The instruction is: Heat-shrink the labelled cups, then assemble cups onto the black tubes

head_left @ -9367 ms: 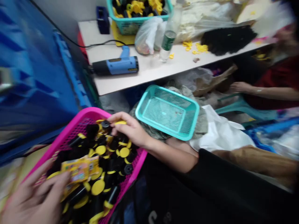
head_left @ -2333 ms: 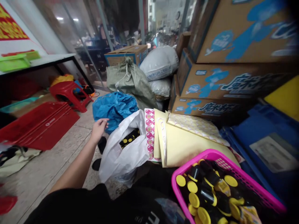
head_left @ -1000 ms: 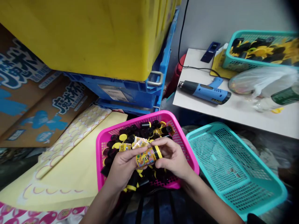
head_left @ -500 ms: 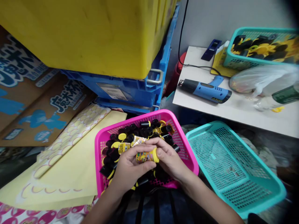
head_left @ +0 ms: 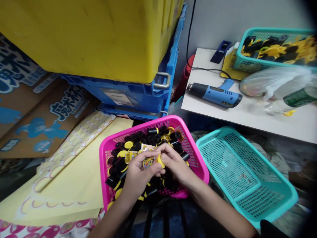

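Both hands close around a small tube [head_left: 149,162] with a colourful printed yellow label and a yellow end. My left hand [head_left: 135,172] wraps the labelled body between thumb and fingers. At the yellow end, my right hand [head_left: 175,162] grips with thumb and bent fingers. Beneath the hands is a pink basket [head_left: 203,165] with many black tubes [head_left: 153,131] with yellow ends, lying in a jumble. Some printed pieces, one a yellow label [head_left: 130,156], lie among them behind my left hand. The fingers partly hide the tube.
A turquoise basket [head_left: 269,178] stands to the right. On the white table [head_left: 257,114] lie a blue heat gun [head_left: 218,95], a plastic bag, a bottle and another filled turquoise basket [head_left: 264,66]. Stacked blue crate [head_left: 141,96] and yellow bin [head_left: 99,39] rise ahead; cardboard is at left.
The view has shifted slightly. My right thumb and fingers have shifted around the tube's yellow end, covering more of it, and my left fingers have curled further under the tube. Both hands keep their hold.
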The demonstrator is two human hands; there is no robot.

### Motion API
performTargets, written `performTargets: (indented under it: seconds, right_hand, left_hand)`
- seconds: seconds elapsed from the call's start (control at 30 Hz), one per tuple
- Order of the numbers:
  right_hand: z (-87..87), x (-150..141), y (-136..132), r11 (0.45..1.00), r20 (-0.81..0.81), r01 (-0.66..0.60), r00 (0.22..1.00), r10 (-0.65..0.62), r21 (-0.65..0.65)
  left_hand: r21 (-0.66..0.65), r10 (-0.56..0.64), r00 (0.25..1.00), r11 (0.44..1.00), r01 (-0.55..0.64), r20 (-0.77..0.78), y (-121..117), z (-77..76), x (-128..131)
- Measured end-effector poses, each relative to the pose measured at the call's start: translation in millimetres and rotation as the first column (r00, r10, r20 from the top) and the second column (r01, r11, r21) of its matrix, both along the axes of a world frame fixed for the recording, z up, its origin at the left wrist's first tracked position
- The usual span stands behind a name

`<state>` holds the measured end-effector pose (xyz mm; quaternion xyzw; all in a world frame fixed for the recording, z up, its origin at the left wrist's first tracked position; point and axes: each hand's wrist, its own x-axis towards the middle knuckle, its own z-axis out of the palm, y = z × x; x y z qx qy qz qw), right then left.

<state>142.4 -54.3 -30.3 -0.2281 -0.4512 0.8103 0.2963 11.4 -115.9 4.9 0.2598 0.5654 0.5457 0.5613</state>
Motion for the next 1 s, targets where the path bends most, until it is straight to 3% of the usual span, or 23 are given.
performTargets:
  seconds: [0.07,0.17,0.23,0.4,0.53,0.63,0.83,0.93,1.0]
  right_hand:
    - [4.3,4,2,0.978,0.037,0.077,0.996,-0.086,0.191]
    - [11.4,11,6,0.855,0.077,0.087,0.986,-0.146,0.512]
    - [13.1,15,9,0.811,0.106,0.064,0.982,-0.153,0.581]
    - [6.3,17,9,0.859,0.093,0.153,0.97,-0.225,0.489]
    - [4.9,16,9,0.947,0.036,0.114,0.991,-0.131,0.299]
    - [6.6,18,11,0.969,-0.018,0.086,0.996,-0.084,0.233]
    - [0.8,23,11,0.959,-0.049,0.067,0.997,-0.055,0.274]
    - [-1.8,23,9,0.921,-0.001,0.082,0.996,-0.089,0.381]
    - [-1.2,22,9,0.89,0.054,0.07,0.993,-0.106,0.451]
  left_hand:
    - [-0.035,0.024,0.998,0.999,-0.022,0.054,2,1.4,-2]
    - [-0.098,0.071,0.988,0.993,-0.058,0.14,4,7.9,-7]
    - [-0.113,0.073,0.973,0.992,-0.049,0.219,4,13.0,-10]
    - [-0.086,-0.014,0.894,0.994,0.059,0.448,-4,15.9,-21]
    - [-0.107,-0.006,0.913,0.993,0.055,0.407,-12,8.4,-22]
    - [-0.11,0.021,0.93,0.994,0.021,0.366,-13,4.2,-20]
    - [-0.165,0.055,0.962,0.986,-0.01,0.269,-11,4.8,-23]
    - [-0.062,-0.049,0.95,0.996,0.072,0.308,-12,8.8,-26]
    - [0.007,-0.085,0.965,0.996,0.086,0.248,-11,11.1,-25]
